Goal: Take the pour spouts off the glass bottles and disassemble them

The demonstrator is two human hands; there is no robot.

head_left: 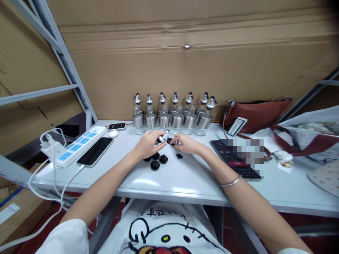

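My left hand [148,144] is closed around a silver pour spout [164,137], held low over the tabletop. Close beside it, the fingers of my right hand [186,144] pinch a small black piece [171,141], which is too small to make out fully. Below my left hand lie several round black stoppers [155,164], partly covered by the fingers. A small cluster of black bits [179,156] rests under my right hand. Behind both hands stand glass bottles with metal sleeves [164,121]; those at the back carry silver spouts with black levers [175,96].
On the left are a white power strip [79,146] with cables, a phone [95,151] and a small display device [117,126]. A tablet [235,160] lies to the right, with a brown bag [259,114] behind it. Cardboard [169,63] backs the white table [201,176].
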